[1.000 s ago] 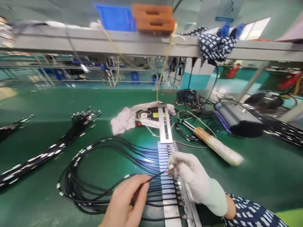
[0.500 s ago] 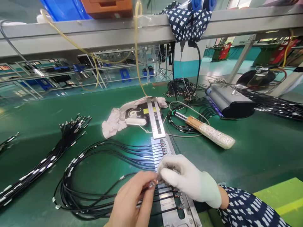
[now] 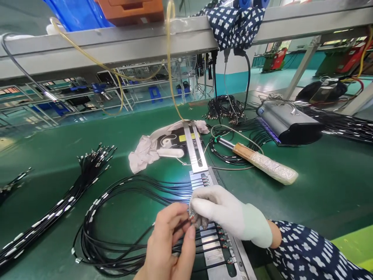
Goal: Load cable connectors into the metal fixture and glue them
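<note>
My bare left hand [image 3: 171,243] pinches a thin black cable near its small metal-tipped end [image 3: 191,218]. My right hand [image 3: 218,212], in a white glove with soiled fingertips, is closed around that same end; its fingers partly hide the tip. Both hands meet above a long metal fixture [image 3: 212,254]. Several black cables lie side by side across this fixture, their connector ends [image 3: 224,245] along its right side. To the left, the cables bend round in a wide loop [image 3: 86,233] with white labels. A slotted metal bar [image 3: 194,149] extends from the fixture's far end.
A bundle of black cables [image 3: 55,214] lies on the green table [image 3: 116,159] at left. Behind the fixture are a crumpled pale cloth [image 3: 142,155] and a black device [image 3: 175,140]. Right of it lie a wrapped handle tool [image 3: 268,165] and a grey lamp-like unit [image 3: 291,122].
My left hand has turned and risen slightly, its fingertips now closer to the gloved fingers at the cable end. The whole view has shifted a little.
</note>
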Tool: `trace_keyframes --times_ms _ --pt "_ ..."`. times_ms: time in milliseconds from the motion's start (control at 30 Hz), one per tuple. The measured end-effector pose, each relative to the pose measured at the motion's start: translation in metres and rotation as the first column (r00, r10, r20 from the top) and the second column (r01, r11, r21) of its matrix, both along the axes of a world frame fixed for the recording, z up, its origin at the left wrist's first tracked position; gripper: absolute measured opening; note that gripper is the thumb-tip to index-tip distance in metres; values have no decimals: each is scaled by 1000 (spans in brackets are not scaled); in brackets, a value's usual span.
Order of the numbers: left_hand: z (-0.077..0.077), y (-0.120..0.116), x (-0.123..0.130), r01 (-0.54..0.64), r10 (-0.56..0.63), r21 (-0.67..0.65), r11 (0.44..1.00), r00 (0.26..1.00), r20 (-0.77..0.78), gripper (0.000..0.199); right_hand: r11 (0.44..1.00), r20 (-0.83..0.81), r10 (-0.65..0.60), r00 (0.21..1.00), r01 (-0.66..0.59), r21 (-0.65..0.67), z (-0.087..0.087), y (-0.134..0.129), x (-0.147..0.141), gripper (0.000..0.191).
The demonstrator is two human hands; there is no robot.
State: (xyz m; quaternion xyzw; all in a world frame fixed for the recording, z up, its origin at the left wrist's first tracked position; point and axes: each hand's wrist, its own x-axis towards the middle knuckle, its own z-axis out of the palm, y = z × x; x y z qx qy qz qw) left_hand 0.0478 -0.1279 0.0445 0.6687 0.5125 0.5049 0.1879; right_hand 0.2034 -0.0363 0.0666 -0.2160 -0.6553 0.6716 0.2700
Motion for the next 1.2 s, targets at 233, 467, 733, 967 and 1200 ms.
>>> trace_keyframes --times_ms 233,467,733,967,1200 --pt "-1 0 -7 28 -25 78 997 999 -32 33 982 -82 65 994 -79 -173 -1 3 -2 47" --pt "2 3 -14 105 -95 74 992 986 -135 42 978 -72 67 995 -80 -193 -1 6 -4 51" --pt "1 5 -14 97 -87 80 992 989 -117 37 985 -57 45 997 -54 -164 -2 7 -4 52" --pt "7 9 -11 106 -107 -35 994 993 -46 39 998 -38 -59 998 59 -4 -7 1 -1 42" --pt "-1 4 -61 91 -259 -413 906 890 -374 17 942 80 -249 965 222 254 -16 8 33 32"
